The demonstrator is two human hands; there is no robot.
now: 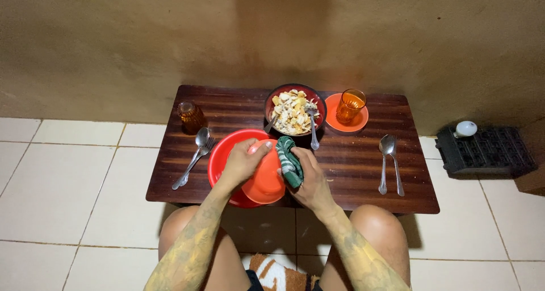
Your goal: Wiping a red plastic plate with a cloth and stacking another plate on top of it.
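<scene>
Indoors, low wooden table [352, 166] on pale tiles [74, 177]; left hand [244, 161] clasping orange bowl [265, 180], right hand [309, 180] gripping green cloth [289, 161].

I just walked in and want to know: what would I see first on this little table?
Right in the middle, the left hand holds an orange bowl tilted over a big red plate while the right hand presses a green cloth against it. Behind them, at the table's far edge, sits a dark bowl of pale food, with an orange glass on an orange saucer to its right.
</scene>
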